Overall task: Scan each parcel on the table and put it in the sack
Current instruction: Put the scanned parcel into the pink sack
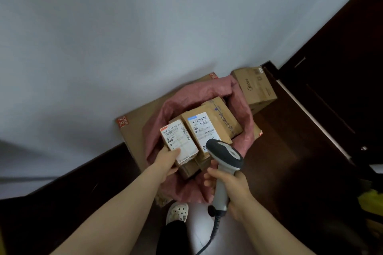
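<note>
Right hand point(232, 184): fingers wrapped round the grip of a grey scanner point(227, 157), its dark head pointing down at the sack's mouth.
Cable point(215, 227): coiled, running from the butt of the grip toward the lower edge of the head view.
Left hand point(167, 161): grasps the near end of a small parcel point(178, 138), thumb on top.
Small parcel: white label up, at the open mouth of the sack point(199, 91), just beside a blue-labelled parcel point(204, 128); whether it rests on the boxes beneath cannot be told.
Sack: pink, open, on the dark floor by the wall; it holds the blue-labelled parcel, a brown parcel point(223, 118) with handwriting behind that, and more cartons underneath.
Flat carton point(134, 134): behind the sack, against the pale wall.
Midea box point(255, 87): right of the sack, near the wall.
White clog point(177, 212): just below the sack's near edge.
</note>
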Action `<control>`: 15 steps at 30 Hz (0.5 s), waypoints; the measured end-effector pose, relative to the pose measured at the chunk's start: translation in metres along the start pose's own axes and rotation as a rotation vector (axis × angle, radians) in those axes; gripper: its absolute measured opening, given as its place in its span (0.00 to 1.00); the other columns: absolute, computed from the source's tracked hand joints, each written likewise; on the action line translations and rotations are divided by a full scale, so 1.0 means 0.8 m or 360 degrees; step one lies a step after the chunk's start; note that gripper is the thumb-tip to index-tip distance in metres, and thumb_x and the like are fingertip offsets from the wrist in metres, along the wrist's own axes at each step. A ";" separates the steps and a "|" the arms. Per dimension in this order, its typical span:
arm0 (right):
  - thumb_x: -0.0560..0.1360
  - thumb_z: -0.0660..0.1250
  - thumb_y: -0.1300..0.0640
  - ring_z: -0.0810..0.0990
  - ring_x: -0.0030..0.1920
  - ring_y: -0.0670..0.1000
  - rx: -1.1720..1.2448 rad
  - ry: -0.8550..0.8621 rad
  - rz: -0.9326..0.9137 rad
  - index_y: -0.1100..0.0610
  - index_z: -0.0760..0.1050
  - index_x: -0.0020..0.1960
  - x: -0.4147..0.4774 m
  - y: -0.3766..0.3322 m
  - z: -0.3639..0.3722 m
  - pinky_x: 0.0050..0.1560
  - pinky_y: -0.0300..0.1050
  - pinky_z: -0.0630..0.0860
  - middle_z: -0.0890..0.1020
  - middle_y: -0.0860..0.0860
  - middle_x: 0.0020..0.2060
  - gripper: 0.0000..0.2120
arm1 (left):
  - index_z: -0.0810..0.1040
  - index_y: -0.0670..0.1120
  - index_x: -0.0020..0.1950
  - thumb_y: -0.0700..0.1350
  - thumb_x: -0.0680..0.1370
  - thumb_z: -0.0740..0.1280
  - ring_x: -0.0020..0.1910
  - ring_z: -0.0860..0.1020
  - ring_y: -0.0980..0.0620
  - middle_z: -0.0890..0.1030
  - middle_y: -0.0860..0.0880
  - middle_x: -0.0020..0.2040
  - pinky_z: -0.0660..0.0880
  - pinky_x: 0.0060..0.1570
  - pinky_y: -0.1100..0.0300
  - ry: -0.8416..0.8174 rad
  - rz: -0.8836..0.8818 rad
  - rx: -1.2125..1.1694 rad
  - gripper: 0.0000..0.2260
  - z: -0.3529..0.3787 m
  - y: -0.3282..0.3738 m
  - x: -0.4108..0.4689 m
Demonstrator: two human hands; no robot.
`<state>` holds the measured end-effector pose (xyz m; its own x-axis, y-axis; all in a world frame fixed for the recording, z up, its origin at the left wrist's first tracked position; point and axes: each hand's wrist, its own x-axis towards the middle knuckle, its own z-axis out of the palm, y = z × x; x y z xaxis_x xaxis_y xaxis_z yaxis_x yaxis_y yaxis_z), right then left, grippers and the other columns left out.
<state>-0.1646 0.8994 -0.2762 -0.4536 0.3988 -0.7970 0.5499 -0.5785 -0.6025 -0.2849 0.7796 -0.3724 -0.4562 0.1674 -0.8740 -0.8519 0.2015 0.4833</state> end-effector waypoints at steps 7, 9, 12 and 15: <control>0.72 0.71 0.69 0.79 0.27 0.53 -0.0069 -0.0076 0.0014 0.67 0.78 0.54 -0.016 -0.001 0.004 0.28 0.42 0.75 0.82 0.59 0.31 0.11 | 0.68 0.47 0.63 0.41 0.79 0.59 0.52 0.71 0.48 0.73 0.47 0.56 0.70 0.54 0.51 0.0119 -0.0062 0.0025 0.12 -0.003 0.004 -0.034; 0.72 0.71 0.68 0.79 0.27 0.53 -0.0083 -0.0116 0.0001 0.66 0.78 0.54 -0.031 0.000 0.002 0.28 0.42 0.74 0.82 0.59 0.32 0.11 | 0.68 0.46 0.61 0.42 0.78 0.60 0.54 0.71 0.47 0.72 0.45 0.58 0.72 0.53 0.51 0.0167 -0.0020 0.0078 0.12 -0.007 0.005 -0.055; 0.72 0.70 0.68 0.79 0.27 0.53 -0.0109 -0.0219 -0.0057 0.64 0.78 0.52 -0.064 0.006 0.001 0.29 0.42 0.74 0.82 0.58 0.31 0.09 | 0.71 0.42 0.64 0.42 0.76 0.62 0.57 0.73 0.43 0.73 0.40 0.63 0.75 0.53 0.51 0.0238 0.0111 0.0132 0.16 -0.021 -0.005 -0.095; 0.73 0.69 0.68 0.80 0.25 0.51 -0.0136 -0.0344 -0.0118 0.63 0.79 0.49 -0.104 0.023 0.003 0.27 0.40 0.76 0.82 0.57 0.29 0.06 | 0.74 0.42 0.57 0.41 0.78 0.62 0.44 0.78 0.47 0.78 0.41 0.47 0.72 0.39 0.59 0.0304 0.0284 0.0105 0.10 -0.041 -0.028 -0.158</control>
<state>-0.1183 0.8542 -0.2209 -0.6294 0.2712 -0.7282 0.5626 -0.4874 -0.6678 -0.2167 0.7223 -0.2739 -0.6431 0.0219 -0.7655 -0.7380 0.2488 0.6272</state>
